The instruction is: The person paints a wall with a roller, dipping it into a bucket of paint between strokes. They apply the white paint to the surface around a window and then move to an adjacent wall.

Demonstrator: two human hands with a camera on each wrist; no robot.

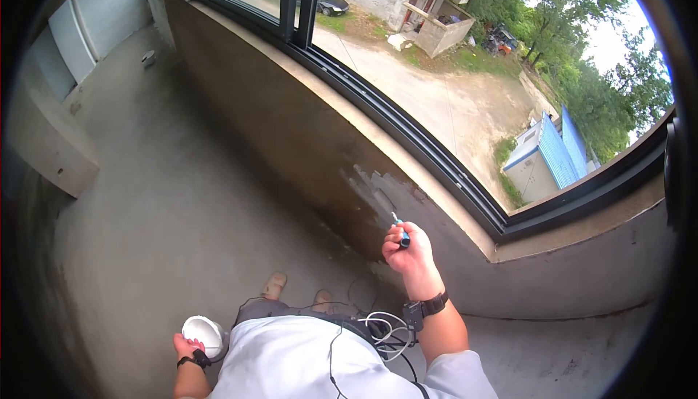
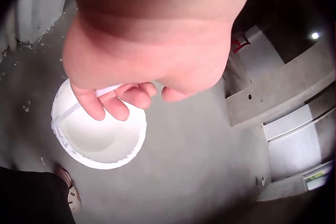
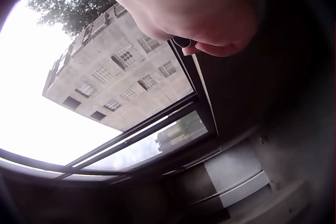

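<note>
My left hand (image 1: 190, 346) hangs low and holds a white bucket (image 1: 203, 334) by its handle. In the left wrist view the curled fingers (image 2: 115, 106) hook round the white handle strip (image 2: 68, 112), and smooth white contents show inside the bucket. Raised in front of the low wall, my right hand (image 1: 409, 249) grips a tool with a blue and black handle (image 1: 404, 239). Its thin metal shank points at pale wet streaks (image 1: 363, 181) on the wall, where the tool's head blends in. From the right wrist, only the dark handle end (image 3: 182, 41) peeks past the hand.
A black-framed window (image 1: 407, 144) with a pale sill (image 1: 349, 112) runs above the wall. Bare concrete floor (image 1: 167, 203) stretches to the left, past a concrete block (image 1: 51, 134). Coiled white cable (image 1: 389, 330) hangs at the waist, and dark wires cross the shirt.
</note>
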